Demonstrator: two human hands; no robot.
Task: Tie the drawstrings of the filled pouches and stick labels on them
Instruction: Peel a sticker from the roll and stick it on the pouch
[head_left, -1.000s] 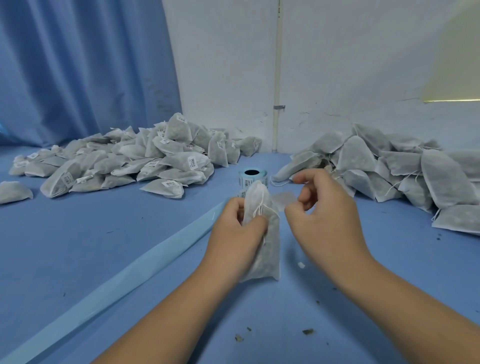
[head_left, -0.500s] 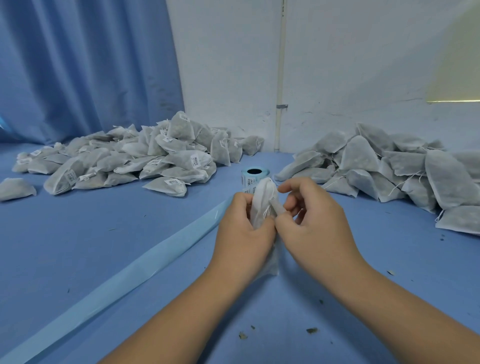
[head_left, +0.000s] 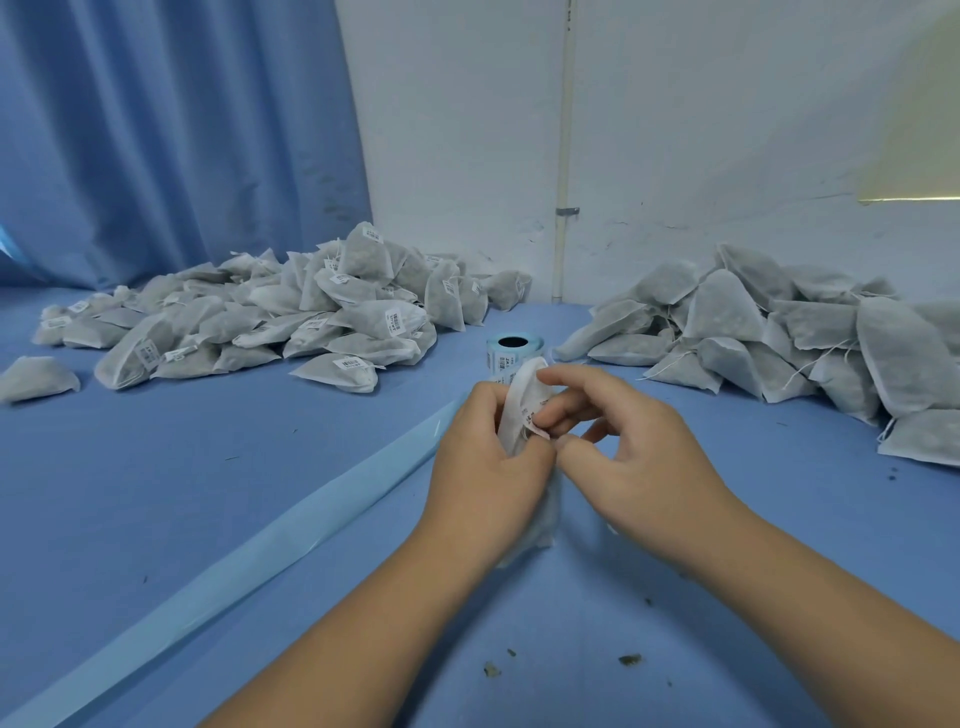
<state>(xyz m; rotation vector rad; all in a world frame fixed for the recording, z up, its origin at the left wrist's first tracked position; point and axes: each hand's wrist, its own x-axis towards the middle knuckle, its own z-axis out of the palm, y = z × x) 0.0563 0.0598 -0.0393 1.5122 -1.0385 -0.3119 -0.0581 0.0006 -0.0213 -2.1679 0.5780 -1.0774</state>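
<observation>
Nearest the camera, well short of the roll (head_left: 511, 349), dry crumbs (head_left: 628, 660) are seen scattered on the blue worktop (head_left: 156, 493). A pale strip (head_left: 260, 551) is laid from the roll towards the near left. Just in front of the roll, a filled pouch (head_left: 517, 408) is gripped upright in the left hand (head_left: 483, 462), whose fingers are curled round its body. A small printed label (head_left: 534, 423) is pinched against the pouch by the fingertips and thumb of the right hand (head_left: 644, 467). Left of the roll, a heap of labelled pouches (head_left: 311, 317) is piled; right of it, an unlabelled heap (head_left: 779, 332) is waiting, strings loose. Behind the roll, a pipe (head_left: 563, 156) is fixed to the white wall.

The label's lower edge appears not yet pressed flat. It could be creased or set askew by the soft, rounded fabric giving under the fingers, or lifted away again on a fingertip. The held pouch's drawstring cannot be made out, so a strand could be trapped beneath the label.

A second ago the right hand was held apart from the pouch, whose flat face was turned to the camera. The gap has since been closed and the pouch turned edge-on. The roll and both heaps are unchanged.
</observation>
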